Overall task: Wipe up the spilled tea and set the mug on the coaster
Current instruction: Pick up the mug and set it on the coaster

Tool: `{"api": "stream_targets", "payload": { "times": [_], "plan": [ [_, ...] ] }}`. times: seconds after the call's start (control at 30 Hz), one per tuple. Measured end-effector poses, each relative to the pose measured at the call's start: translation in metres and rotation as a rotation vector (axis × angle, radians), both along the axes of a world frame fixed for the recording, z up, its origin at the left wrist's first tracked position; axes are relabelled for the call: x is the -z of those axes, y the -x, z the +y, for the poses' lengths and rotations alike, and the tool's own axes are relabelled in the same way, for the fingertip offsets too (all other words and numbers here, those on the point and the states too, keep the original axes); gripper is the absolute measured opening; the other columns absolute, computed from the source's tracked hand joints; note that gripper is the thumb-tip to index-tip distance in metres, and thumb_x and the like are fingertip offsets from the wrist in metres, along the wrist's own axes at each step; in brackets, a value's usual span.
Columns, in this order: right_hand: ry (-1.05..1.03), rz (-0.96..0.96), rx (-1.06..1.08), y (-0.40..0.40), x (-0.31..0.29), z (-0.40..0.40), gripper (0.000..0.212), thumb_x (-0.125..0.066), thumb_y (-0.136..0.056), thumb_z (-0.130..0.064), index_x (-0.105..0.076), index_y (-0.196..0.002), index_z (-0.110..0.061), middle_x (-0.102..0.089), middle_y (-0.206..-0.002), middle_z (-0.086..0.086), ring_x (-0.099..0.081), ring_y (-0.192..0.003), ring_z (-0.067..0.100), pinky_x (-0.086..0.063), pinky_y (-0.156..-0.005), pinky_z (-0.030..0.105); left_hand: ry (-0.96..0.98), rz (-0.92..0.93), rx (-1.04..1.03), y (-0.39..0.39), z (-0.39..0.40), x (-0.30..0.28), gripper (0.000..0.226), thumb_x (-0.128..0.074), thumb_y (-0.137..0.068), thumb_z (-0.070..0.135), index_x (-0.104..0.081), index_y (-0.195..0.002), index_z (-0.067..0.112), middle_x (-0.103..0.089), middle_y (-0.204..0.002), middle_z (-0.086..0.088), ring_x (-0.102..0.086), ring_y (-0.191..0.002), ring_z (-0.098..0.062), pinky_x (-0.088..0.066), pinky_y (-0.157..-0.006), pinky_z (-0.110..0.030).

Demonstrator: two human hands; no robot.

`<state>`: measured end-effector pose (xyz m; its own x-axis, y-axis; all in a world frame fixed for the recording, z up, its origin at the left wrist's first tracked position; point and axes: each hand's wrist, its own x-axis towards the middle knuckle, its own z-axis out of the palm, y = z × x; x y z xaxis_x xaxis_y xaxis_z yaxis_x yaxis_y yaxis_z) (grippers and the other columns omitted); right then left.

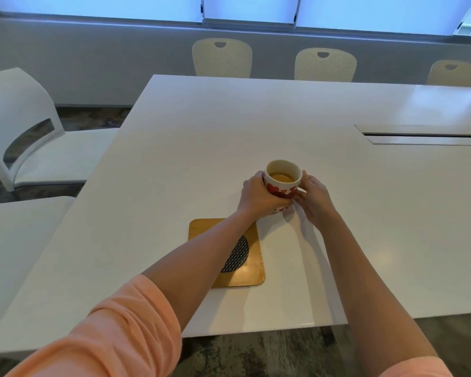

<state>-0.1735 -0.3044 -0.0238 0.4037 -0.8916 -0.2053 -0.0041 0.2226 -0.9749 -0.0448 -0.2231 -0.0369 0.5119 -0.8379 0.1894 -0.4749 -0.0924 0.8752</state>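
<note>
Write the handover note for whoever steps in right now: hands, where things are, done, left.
Left hand: wrapped round the mug from its left side.
Right hand: fingers at the mug's right side, by the handle.
Mug: upright, tea inside, beyond the coaster, not on it.
Coaster: wooden square with a dark round centre, near the table edge, partly under the left forearm.
Done: no spill or cloth visible on the table.
Left: bring the mug back and set it on the coaster.

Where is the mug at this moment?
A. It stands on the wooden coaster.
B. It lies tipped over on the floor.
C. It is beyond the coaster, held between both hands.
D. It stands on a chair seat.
C: the mug sits past the far edge of the coaster, with the left hand and right hand curled round its sides.
</note>
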Motion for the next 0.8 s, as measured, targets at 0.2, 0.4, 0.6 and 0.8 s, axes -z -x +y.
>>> {"api": "stream_targets", "payload": {
  "times": [0.2,0.4,0.6,0.8],
  "plan": [
    [0.0,-0.027,-0.022,-0.005,-0.007,0.022,0.045,-0.042,-0.106,-0.036,-0.053,-0.138,-0.006,-0.064,-0.128,0.013,-0.063,-0.118,0.027,-0.056,-0.098,0.04,0.045,-0.07,0.02,-0.012,0.025,-0.008,0.077,-0.093,-0.055,0.049,-0.06,-0.117,0.017,-0.063,-0.101,0.014,-0.059,-0.087,-0.001,-0.044,-0.064,0.001],
    [-0.026,-0.067,-0.031,-0.011,-0.016,0.051,0.045,-0.043,-0.106,-0.036,-0.052,-0.14,-0.007,-0.064,-0.129,0.01,-0.063,-0.119,0.026,-0.056,-0.098,0.039,0.057,-0.093,0.024,-0.023,0.054,-0.015,0.079,-0.094,-0.054,0.048,-0.061,-0.118,0.016,-0.067,-0.103,0.011,-0.062,-0.091,-0.003,-0.046,-0.066,-0.001],
    [-0.038,-0.091,-0.045,-0.019,-0.018,0.083,0.043,-0.045,-0.105,-0.036,-0.054,-0.136,-0.008,-0.065,-0.129,0.01,-0.062,-0.12,0.026,-0.056,-0.099,0.039,0.055,-0.089,-0.009,-0.028,0.089,-0.016,0.079,-0.092,-0.052,0.053,-0.061,-0.117,0.02,-0.067,-0.101,0.015,-0.063,-0.088,0.002,-0.048,-0.068,-0.005],
    [-0.087,-0.127,-0.069,-0.025,-0.017,0.116,0.036,-0.049,-0.104,-0.033,-0.059,-0.128,-0.008,-0.067,-0.122,0.011,-0.065,-0.114,0.026,-0.057,-0.095,0.037,0.05,-0.065,-0.027,-0.034,0.127,-0.014,0.078,-0.092,-0.052,0.054,-0.061,-0.117,0.023,-0.064,-0.096,0.021,-0.062,-0.086,0.006,-0.045,-0.066,0.001]
  ]
}}
